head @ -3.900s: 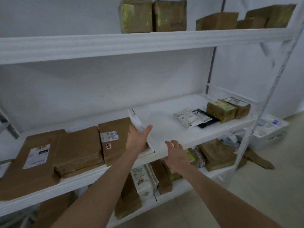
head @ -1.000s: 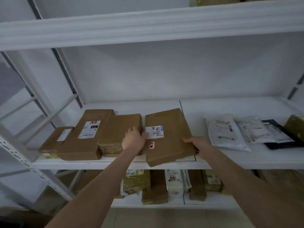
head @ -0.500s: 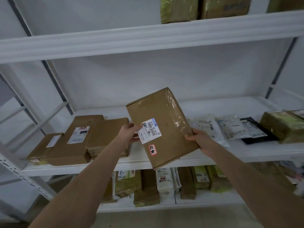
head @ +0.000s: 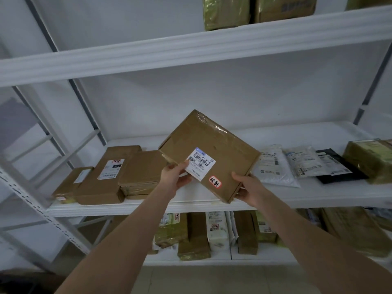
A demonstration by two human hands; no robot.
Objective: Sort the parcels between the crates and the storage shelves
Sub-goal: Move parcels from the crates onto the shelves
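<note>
A flat brown cardboard parcel (head: 214, 145) with a white barcode label and a red-bordered sticker is held tilted above the middle shelf (head: 318, 196). My left hand (head: 175, 177) grips its near left edge, thumb on the label. Its near right corner is gripped by my right hand (head: 247, 187). Three brown parcels (head: 110, 177) lie flat on the same shelf to the left.
White and black mailer bags (head: 297, 164) and a taped olive box (head: 369, 158) lie on the shelf's right part. Several parcels stand upright on the lower shelf (head: 201, 234). Taped boxes (head: 254, 9) sit on the top shelf. A white upright post (head: 38, 206) stands at left.
Both hands have lifted the brown parcel off the middle shelf, tilted its label side toward me and raised it a little further in the last half second.
</note>
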